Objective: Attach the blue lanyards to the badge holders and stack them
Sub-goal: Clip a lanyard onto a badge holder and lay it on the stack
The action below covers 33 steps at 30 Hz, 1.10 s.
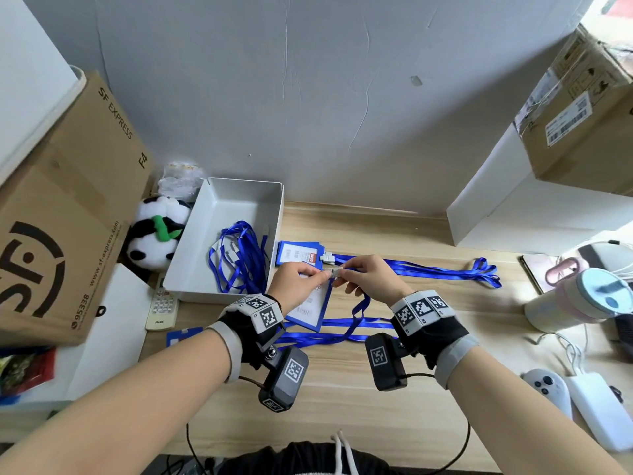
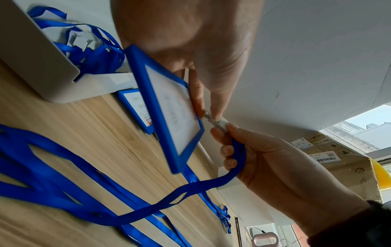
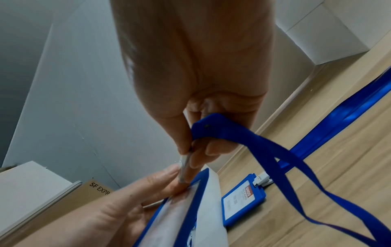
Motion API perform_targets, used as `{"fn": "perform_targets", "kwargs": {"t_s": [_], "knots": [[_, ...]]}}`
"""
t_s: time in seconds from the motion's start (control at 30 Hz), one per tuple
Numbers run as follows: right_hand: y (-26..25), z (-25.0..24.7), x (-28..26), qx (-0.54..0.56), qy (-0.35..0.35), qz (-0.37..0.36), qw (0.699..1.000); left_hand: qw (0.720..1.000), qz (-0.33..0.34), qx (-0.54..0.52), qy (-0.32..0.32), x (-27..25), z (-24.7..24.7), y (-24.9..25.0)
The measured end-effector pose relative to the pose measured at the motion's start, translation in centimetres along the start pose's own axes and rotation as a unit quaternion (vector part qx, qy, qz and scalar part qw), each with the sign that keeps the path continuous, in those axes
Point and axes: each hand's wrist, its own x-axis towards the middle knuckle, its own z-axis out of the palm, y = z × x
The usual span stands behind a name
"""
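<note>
Our left hand (image 1: 296,281) pinches the badge holder (image 2: 169,113) at its top edge; our right hand (image 1: 368,275) pinches the lanyard clip (image 2: 220,124) against it. Holder seems stiff and light, strap limp: best gripped at the clip. Left of our hands, the white bin (image 1: 219,207) holds tangled blue lanyards (image 1: 239,258).

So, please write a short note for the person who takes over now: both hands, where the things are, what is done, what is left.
Left hand holds a blue-framed plastic badge holder above the wooden table.
Right hand pinches the white clip of a blue ribbon lanyard at the holder's top edge; not clearly clipped yet.
Done: one finished badge holder with lanyard lies on the table beside the white plastic bin.
Left: fasten this clip, stack it there, then the spare lanyards in the bin.
</note>
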Motion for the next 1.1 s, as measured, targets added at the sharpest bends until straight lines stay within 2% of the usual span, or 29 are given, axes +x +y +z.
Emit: {"fn": "perform_targets", "kwargs": {"t_s": [0.3,0.63,0.87,1.0,1.1], "knots": [[0.4,0.2,0.1,-0.017,0.029,-0.007,0.999,0.999,-0.037,0.001,0.014,0.3,1.0,0.6],[0.3,-0.1,0.0,-0.018,0.023,-0.008,1.0,0.999,-0.022,0.017,0.028,0.0,1.4,0.9],[0.7,0.1,-0.3,-0.021,0.032,0.02,0.999,0.999,-0.028,-0.016,-0.022,-0.1,1.1,1.0],[0.9,0.1,-0.2,0.0,0.059,0.033,0.998,0.995,-0.045,-0.055,-0.07,0.1,0.9,0.4],[1.1,0.2,-0.2,0.045,0.093,0.015,0.995,0.994,-0.038,-0.068,-0.078,-0.1,0.8,0.5]]}}
